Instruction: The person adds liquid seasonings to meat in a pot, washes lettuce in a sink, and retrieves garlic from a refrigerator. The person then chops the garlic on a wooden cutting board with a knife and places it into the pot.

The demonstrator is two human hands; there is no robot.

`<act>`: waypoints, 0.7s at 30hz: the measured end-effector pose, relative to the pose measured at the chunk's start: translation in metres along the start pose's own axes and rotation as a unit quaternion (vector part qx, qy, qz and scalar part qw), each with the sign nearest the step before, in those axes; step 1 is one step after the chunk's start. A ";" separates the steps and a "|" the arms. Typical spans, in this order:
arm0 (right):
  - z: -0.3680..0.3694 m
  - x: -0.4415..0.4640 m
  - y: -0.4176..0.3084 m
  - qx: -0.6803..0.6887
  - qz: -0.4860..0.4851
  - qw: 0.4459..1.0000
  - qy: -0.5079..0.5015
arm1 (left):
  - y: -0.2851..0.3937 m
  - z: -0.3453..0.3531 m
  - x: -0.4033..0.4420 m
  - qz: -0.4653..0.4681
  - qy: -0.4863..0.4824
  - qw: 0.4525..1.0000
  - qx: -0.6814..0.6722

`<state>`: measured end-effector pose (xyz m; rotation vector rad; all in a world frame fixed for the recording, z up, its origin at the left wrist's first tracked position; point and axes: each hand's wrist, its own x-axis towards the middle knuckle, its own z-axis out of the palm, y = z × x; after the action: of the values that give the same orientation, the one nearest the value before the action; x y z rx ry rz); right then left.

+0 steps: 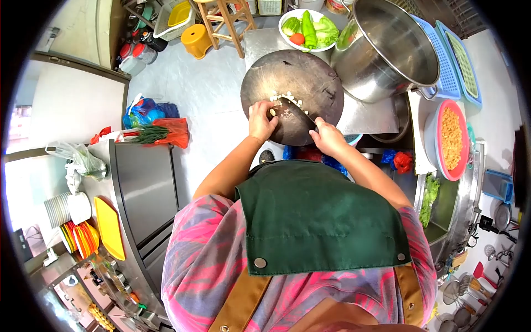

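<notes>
My right hand (329, 138) grips the handle of a dark-bladed knife (297, 113), its blade reaching up and left over the round chopping board (310, 69). On the board's near left side rests my left hand (262, 120), fingers curled around a small pale piece of what looks like garlic (272, 112), close to the blade. White chopped pieces (289, 98) lie scattered just beyond the knife, and finer bits stick to the blade or the board beside it; which of the two I cannot tell.
Behind the board stands a white bowl of vegetables (308, 33). A tall steel pot (365, 66) is close on the right, with a pink-rimmed basin (457, 171) of orange-yellow food farther right. A steel cabinet (145, 182) and bagged greens (150, 133) are at left.
</notes>
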<state>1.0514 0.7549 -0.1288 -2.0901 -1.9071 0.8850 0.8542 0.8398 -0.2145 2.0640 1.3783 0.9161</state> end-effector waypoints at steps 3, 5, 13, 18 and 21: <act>0.000 -0.001 -0.005 -0.031 -0.031 0.998 -0.047 | -0.007 0.000 -0.004 -0.026 -0.010 1.000 -0.009; 0.003 0.000 -0.007 -0.036 -0.048 0.997 -0.039 | -0.012 0.005 -0.004 -0.021 -0.037 0.997 -0.064; 0.013 0.005 -0.014 -0.110 -0.096 0.989 -0.033 | -0.018 0.018 -0.003 0.042 -0.005 0.999 0.014; 0.016 0.004 -0.008 -0.084 -0.112 0.990 0.016 | -0.019 0.019 -0.002 0.046 -0.001 0.998 0.046; 0.014 0.003 -0.012 -0.102 -0.093 0.990 -0.012 | -0.019 0.018 -0.004 0.068 0.001 0.997 0.044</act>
<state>1.0342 0.7565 -0.1351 -1.9688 -2.2466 0.7052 0.8554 0.8428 -0.2412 2.2458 1.3137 0.9271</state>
